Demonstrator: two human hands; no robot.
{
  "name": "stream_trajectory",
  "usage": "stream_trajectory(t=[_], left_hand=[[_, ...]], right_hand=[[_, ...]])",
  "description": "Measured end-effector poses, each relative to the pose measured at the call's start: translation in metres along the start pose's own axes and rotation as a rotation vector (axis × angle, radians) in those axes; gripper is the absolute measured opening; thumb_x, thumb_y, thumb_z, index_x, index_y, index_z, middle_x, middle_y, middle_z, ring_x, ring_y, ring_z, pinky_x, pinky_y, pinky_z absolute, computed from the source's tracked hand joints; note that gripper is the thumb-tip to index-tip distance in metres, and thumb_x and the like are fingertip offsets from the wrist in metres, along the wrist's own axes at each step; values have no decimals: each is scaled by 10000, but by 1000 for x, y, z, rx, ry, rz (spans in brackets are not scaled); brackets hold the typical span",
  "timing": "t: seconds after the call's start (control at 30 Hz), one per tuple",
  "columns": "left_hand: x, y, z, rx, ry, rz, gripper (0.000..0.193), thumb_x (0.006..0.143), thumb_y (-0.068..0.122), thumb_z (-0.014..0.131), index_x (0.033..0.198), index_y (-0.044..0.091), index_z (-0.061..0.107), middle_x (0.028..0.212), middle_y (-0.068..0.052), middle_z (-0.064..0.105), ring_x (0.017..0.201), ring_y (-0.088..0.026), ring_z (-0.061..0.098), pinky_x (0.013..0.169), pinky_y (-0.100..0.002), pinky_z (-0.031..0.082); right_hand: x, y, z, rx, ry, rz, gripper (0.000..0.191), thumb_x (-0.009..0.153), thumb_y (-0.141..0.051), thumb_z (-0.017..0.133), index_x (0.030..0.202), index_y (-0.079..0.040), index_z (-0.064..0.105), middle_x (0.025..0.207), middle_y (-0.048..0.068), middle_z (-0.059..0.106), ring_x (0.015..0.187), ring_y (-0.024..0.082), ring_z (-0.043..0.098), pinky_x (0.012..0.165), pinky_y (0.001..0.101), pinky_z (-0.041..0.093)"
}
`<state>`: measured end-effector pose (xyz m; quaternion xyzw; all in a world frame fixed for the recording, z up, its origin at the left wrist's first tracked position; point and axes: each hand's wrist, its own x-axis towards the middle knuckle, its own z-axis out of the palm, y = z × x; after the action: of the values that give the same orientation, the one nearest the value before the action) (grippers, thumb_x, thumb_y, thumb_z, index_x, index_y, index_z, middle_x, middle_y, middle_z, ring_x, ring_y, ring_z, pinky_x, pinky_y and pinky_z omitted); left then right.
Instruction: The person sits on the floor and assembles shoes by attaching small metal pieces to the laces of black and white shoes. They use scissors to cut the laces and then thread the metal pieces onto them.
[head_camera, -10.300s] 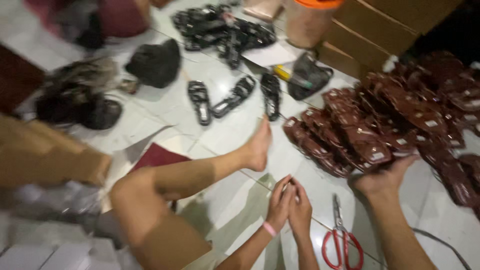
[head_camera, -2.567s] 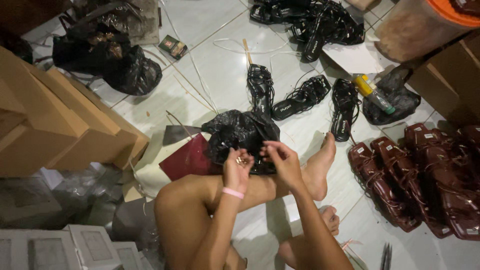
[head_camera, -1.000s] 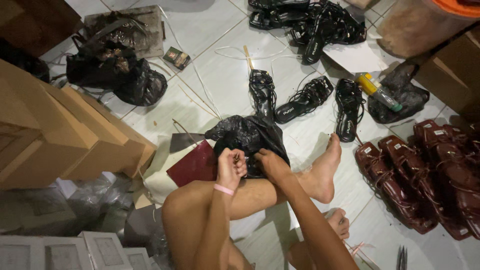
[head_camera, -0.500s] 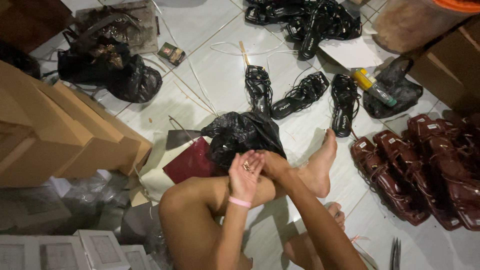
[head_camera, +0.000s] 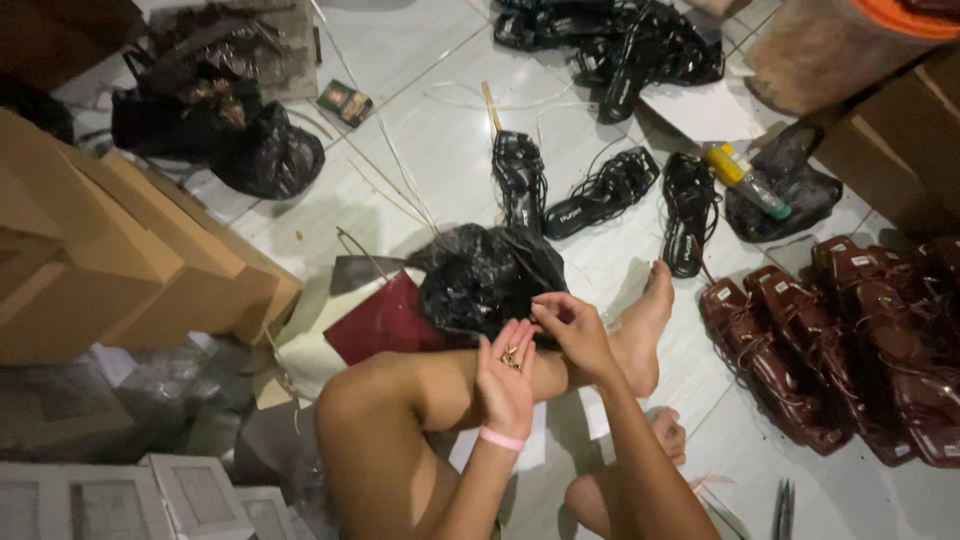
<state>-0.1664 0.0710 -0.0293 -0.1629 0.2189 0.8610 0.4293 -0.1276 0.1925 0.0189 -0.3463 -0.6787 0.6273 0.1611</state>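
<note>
While the person sits on the tiled floor (head_camera: 440, 170) with one knee raised, the head view shows the left hand (head_camera: 505, 380) held palm up, fingers loosely spread and cupping a few small brass-coloured fittings (head_camera: 510, 356); I cannot count them surely, perhaps three or four. The right hand (head_camera: 572, 330) hovers just beside that palm, its fingers narrowed to a pinch over the fittings, though I cannot tell whether one is between them. Just beyond both hands lies a crumpled black plastic bag (head_camera: 485, 275), resting partly on a dark red paper bag (head_camera: 385, 322).

As a judgement, the work looks partly done: three black strappy sandals (head_camera: 600, 190) lie laid out singly ahead of the foot, a heap of more black ones (head_camera: 620, 40) sits further off, and a stack of dark red sandals (head_camera: 830, 340) too many to count fills the right side. Two more black bags (head_camera: 225, 130) lie at upper left, near several cardboard boxes (head_camera: 110, 260). Scissor tips (head_camera: 782, 500) show at the bottom edge.
</note>
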Motion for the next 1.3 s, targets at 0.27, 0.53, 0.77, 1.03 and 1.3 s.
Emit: stream_trajectory(t=[0.27, 0.53, 0.77, 1.03, 1.3], left_hand=[[-5, -12, 10, 32, 69, -84, 563, 1072, 433, 381, 1364, -7, 574, 1335, -157, 626, 1237, -248, 576, 1100, -395, 412], [-6, -17, -8, -91, 118, -104, 373, 1053, 357, 482, 1077, 16, 631, 1031, -107, 692, 1074, -247, 651, 1085, -405, 520], [-19, 3, -47, -269, -250, -80, 323, 1153, 264, 463, 1141, -28, 601, 1026, -120, 623, 963, -248, 601, 915, -406, 494], [-43, -16, -11, 49, 39, -339, 562, 1048, 352, 420, 1377, -91, 527, 1362, -221, 610, 1303, -315, 576, 1151, -424, 432], [-57, -29, -15, 113, 25, -340, 608, 1057, 369, 403, 1436, -101, 474, 1457, -246, 552, 1388, -309, 515, 1200, -423, 387]], right_hand=[[-45, -11, -27, -318, -246, -200, 210, 873, -59, 740, 1068, 7, 782, 1010, 87, 782, 884, 151, 745, 799, 271, 601], [-50, 11, -53, -149, -121, -167, 258, 961, -55, 655, 1199, 4, 733, 1134, 113, 778, 1029, 218, 725, 918, 347, 561], [-68, 24, -112, -473, -319, 380, 320, 795, -142, 717, 1109, -85, 722, 973, 53, 816, 904, 179, 766, 814, 336, 598], [-145, 58, -121, -910, -183, 555, 423, 736, -285, 885, 1095, -100, 758, 1012, 67, 796, 920, 192, 757, 871, 333, 594], [-164, 88, -43, -758, -68, 15, 318, 793, -161, 770, 1088, -75, 688, 1037, 140, 698, 909, 359, 696, 753, 423, 566]])
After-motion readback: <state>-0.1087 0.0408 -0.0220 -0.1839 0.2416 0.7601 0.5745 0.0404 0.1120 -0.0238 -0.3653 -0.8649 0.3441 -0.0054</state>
